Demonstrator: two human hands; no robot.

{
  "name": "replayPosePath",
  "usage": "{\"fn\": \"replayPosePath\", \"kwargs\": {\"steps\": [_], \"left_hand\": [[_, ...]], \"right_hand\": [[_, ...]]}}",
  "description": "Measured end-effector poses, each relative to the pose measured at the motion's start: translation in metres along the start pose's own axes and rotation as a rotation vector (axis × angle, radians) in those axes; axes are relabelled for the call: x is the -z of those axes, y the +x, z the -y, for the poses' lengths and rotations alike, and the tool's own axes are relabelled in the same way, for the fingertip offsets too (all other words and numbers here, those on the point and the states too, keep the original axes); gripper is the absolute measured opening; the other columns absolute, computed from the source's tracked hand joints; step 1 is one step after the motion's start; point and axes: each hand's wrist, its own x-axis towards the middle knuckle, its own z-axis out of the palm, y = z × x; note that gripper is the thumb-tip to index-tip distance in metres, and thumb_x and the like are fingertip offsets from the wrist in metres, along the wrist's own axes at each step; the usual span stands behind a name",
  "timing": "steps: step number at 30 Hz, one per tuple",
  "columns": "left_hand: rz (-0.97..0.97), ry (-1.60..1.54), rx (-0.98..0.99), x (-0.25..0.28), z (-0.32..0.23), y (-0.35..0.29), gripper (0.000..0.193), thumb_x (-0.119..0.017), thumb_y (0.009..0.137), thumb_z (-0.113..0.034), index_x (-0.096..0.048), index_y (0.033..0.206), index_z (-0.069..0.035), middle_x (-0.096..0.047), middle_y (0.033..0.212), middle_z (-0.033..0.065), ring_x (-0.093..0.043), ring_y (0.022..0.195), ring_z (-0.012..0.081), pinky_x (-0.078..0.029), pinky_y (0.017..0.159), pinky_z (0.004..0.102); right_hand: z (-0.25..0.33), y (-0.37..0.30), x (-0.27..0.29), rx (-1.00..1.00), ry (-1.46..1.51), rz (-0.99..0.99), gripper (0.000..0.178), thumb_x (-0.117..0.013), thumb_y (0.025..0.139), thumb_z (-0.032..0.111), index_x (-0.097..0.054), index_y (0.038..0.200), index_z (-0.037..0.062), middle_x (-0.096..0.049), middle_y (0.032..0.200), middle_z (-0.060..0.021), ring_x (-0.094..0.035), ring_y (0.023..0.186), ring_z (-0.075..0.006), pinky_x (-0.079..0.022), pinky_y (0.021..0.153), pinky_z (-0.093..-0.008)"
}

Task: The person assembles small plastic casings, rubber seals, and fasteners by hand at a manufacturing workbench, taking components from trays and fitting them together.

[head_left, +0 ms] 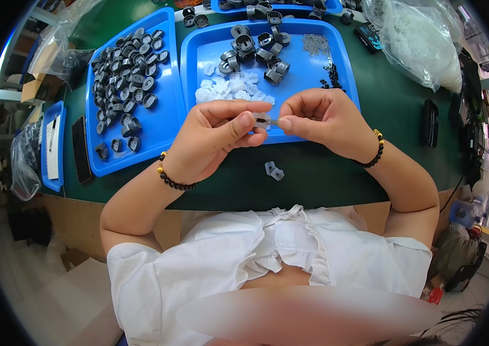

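Over the front edge of the middle blue tray (196, 46), my two hands meet. My left hand (212, 130) pinches a small translucent white plastic part (262, 118) with a dark piece in it. Thumb and forefinger of my right hand (328, 124) are closed at that part's right end, on something tiny that they mostly hide. White translucent plastic parts (234, 87) lie heaped in the tray just beyond my left hand. Behind them are dark grey round caps (245, 46). Small black pieces (332, 76) and small clear pieces (316, 44) lie at the tray's right side.
A left blue tray (163, 109) holds many grey caps. One or two white parts (274, 170) lie on the green table near me. A phone (82, 149) and a small tray with a notepad (53, 147) are far left. A black case (430, 123) and a plastic bag (420, 43) are right.
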Motion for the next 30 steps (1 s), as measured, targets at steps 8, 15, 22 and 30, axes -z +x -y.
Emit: {"fn": "replayPosePath", "kwargs": {"steps": [8,15,22,30], "left_hand": [[-0.025,-0.039,-0.004,-0.004,-0.001,0.000,0.037,-0.063,0.096,-0.017,-0.059,0.125,0.007,-0.066,0.104,0.0123,-0.064,0.088,0.0141,-0.054,0.082,0.0242],[0.012,-0.073,0.016,-0.001,0.001,0.001,0.036,-0.063,0.096,-0.016,-0.059,0.125,0.006,-0.067,0.109,0.0134,-0.068,0.094,0.0164,-0.056,0.087,0.0261],[-0.008,-0.032,0.007,-0.002,0.008,0.003,0.034,-0.064,0.095,-0.012,-0.060,0.123,0.005,-0.068,0.109,0.0135,-0.069,0.095,0.0184,-0.056,0.090,0.0292],[0.002,-0.044,0.004,0.002,0.012,0.004,0.032,-0.065,0.094,-0.008,-0.061,0.123,0.005,-0.069,0.106,0.0176,-0.071,0.096,0.0212,-0.058,0.088,0.0302]], "right_hand": [[-0.004,0.003,0.003,0.003,0.045,0.032,0.021,-0.073,0.089,0.019,-0.070,0.098,-0.0002,-0.066,0.087,0.0015,-0.057,0.077,-0.0037,-0.046,0.069,-0.0183],[-0.006,0.002,0.000,0.025,0.009,0.002,0.020,-0.073,0.089,0.018,-0.070,0.097,0.0005,-0.067,0.087,0.0017,-0.058,0.077,-0.0037,-0.047,0.070,-0.0190],[-0.010,-0.002,-0.008,0.048,-0.038,-0.093,0.020,-0.074,0.087,0.018,-0.071,0.094,0.0002,-0.068,0.085,0.0012,-0.059,0.076,-0.0035,-0.048,0.068,-0.0192],[-0.009,-0.003,-0.011,0.023,-0.085,-0.168,0.019,-0.075,0.085,0.019,-0.072,0.091,0.0005,-0.069,0.080,0.0001,-0.060,0.071,-0.0041,-0.049,0.065,-0.0203]]}}
